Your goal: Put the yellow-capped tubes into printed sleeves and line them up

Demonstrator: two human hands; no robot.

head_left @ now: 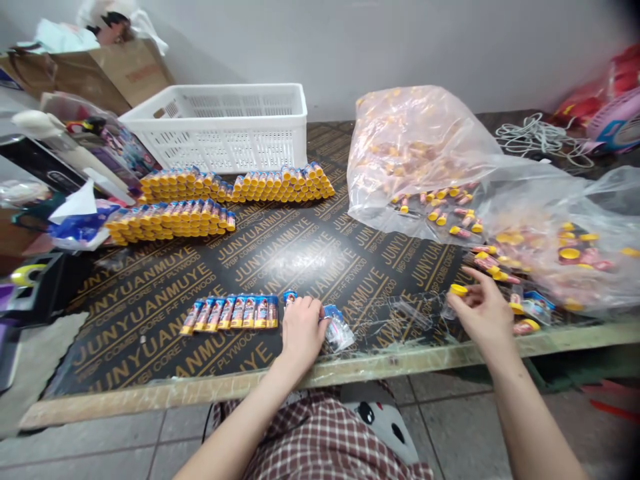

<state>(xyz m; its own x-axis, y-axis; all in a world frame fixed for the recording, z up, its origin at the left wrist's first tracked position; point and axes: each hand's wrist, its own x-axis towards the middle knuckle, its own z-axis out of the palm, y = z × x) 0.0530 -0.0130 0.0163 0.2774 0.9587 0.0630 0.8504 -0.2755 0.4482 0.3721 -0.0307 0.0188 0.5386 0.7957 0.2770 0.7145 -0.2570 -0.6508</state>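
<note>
My left hand (304, 328) is closed over a small blue-labelled tube (290, 297), whose top shows past the fingers. A little pile of clear and blue plastic sleeves (339, 328) lies against its thumb side. To its left, several blue-labelled tubes with yellow ends (244, 312) form a row. My right hand (483, 313) pinches a small clear tube by its yellow cap (459, 290) between thumb and fingers. Beside that hand lie loose pink tubes with yellow caps (487, 262) and a blue sleeve (539, 307).
Stacked labelled tubes (170, 221) sit before a white plastic basket (225, 143). Clear bags of pink, yellow-capped tubes (415, 147) spread over the right side. A white cable (543, 137) lies behind them. The dark printed board (300, 247) ends at a pale front edge (165, 390).
</note>
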